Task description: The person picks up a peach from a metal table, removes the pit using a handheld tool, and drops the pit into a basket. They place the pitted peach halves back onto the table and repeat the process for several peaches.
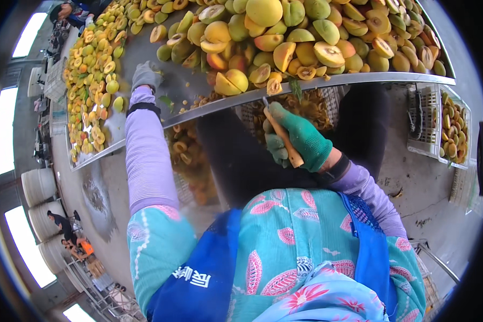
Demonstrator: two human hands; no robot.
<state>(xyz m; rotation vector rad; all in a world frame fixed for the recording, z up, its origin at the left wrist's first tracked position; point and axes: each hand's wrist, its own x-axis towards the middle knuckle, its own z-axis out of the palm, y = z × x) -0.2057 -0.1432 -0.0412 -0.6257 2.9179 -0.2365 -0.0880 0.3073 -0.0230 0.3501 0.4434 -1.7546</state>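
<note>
Head view: a wooden-handled tool (283, 137) is held in the right hand (306, 137), just on the wearer's side of the table's front edge. Handle gripped by curled fingers, green glove worn; the tool is slanted, butt toward the body, metal end pointed up at the edge. A cut fruit piece (274, 86) is seen right by that end, at the edge of the fruit pile (306, 40). Whole and halved yellow-green fruit, some red-blushed, are heaped there on the metal table (190, 83).

The left hand (146, 77), grey-gloved, is stretched out over the table between the pile and a left-hand band of fruit (94, 75). Its finger opening can't be told, nor whether anything is held.

Below the edge, a crate (333, 104) of fruit scraps is placed between dark-clad legs. More fruit (190, 158) is seen below, left, blurred. At right, a white crate (423, 123) is filled with fruit pieces. Lilac sleeves (147, 155), a patterned teal top (276, 236) and a blue apron (204, 268) are worn. Pale tubs (39, 186) are lined up far left; a co-worker (76, 15) is seen upper left.
</note>
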